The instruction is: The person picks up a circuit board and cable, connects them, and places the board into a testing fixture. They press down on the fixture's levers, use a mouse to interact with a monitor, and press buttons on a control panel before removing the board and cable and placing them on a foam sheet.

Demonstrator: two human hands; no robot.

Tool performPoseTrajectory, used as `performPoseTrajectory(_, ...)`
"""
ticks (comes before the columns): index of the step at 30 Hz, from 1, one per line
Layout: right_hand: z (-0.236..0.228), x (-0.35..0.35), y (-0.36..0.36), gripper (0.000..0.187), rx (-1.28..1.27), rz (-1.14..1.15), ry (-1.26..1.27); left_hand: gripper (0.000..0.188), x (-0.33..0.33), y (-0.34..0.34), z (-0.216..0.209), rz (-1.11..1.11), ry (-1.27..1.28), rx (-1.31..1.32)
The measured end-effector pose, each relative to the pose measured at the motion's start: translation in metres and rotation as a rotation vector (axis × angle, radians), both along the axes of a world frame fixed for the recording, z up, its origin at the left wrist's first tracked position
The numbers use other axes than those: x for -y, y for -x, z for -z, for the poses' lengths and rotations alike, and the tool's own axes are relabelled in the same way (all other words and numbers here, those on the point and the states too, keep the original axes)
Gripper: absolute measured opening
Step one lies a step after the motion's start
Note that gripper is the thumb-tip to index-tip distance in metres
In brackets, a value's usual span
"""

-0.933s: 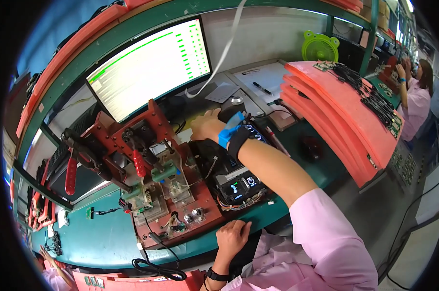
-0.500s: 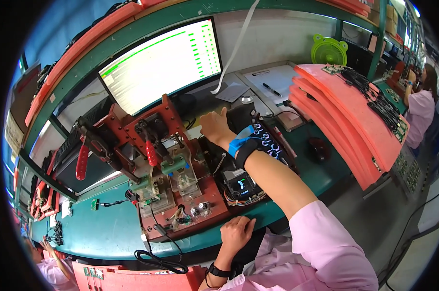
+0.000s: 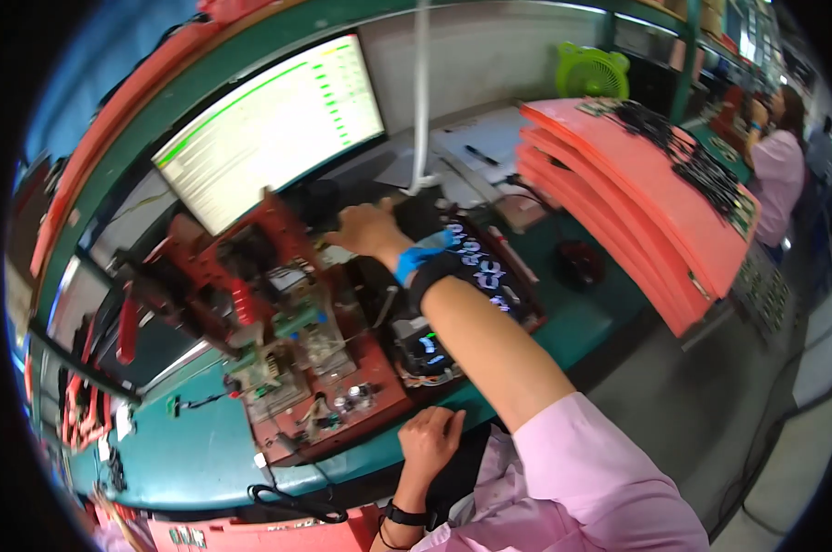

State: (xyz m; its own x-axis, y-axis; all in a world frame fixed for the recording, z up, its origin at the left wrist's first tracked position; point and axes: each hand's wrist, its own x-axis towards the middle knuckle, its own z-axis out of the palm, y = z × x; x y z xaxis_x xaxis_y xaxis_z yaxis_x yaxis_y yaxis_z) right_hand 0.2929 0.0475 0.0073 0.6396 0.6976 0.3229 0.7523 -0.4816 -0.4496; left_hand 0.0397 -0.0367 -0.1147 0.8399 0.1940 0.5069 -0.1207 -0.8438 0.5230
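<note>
Bench work, head view, slightly blurred. I see the right hand (image 3: 368,230) extended across the bench (image 3: 177,460), its fingers splayed and released; I cannot tell whether the fingertips touch anything beneath them. A blue strap (image 3: 414,261) and a black band circle its wrist. The left hand (image 3: 430,440) rests near the bench's front edge, fingers loosely curled; from my remote position I cannot tell whether it encloses anything. A black wristband (image 3: 407,515) marks that arm.

The black panel with glowing rings (image 3: 482,276) lies just right of the right wrist, partly behind the forearm. I locate the small display box (image 3: 425,343), with its blue and green readout, left of the forearm and beyond the left hand. Beside it, to the left, stands the red-brown fixture (image 3: 370,391), carrying dark toggle clamps (image 3: 149,285) with red handles (image 3: 127,327) above clear blocks.

Behind the fixture I note the lit monitor (image 3: 273,129), tilted in my view. To the right, a stack of pink-red foam sheets (image 3: 609,193) bears black cables (image 3: 673,152); a dark mouse (image 3: 577,264) sits between stack and panel. A green fan (image 3: 592,74) stands behind the stack, and a co-worker (image 3: 776,179) in pink appears at far right.
</note>
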Motion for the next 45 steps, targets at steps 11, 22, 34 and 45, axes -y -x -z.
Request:
performPoseTrajectory(11, 0.016, -0.030, -0.001, 0.033, 0.037, 0.096, -0.168, 0.015, 0.006, 0.000, 0.009, -0.008, 0.012, -0.043)
performPoseTrajectory(22, 0.015, -0.039, 0.011, 0.019, 0.033, 0.073, -0.075, 0.019, -0.003, 0.002, 0.011, -0.021, -0.023, -0.030)
performPoseTrajectory(34, 0.011, -0.032, 0.015, 0.015, 0.015, 0.073, -0.129, 0.016, -0.009, 0.005, 0.017, -0.007, 0.040, -0.019)
performPoseTrajectory(45, 0.005, -0.030, 0.011, 0.023, -0.103, 0.009, 0.020, 0.026, -0.004, 0.004, 0.014, -0.012, 0.069, -0.005)
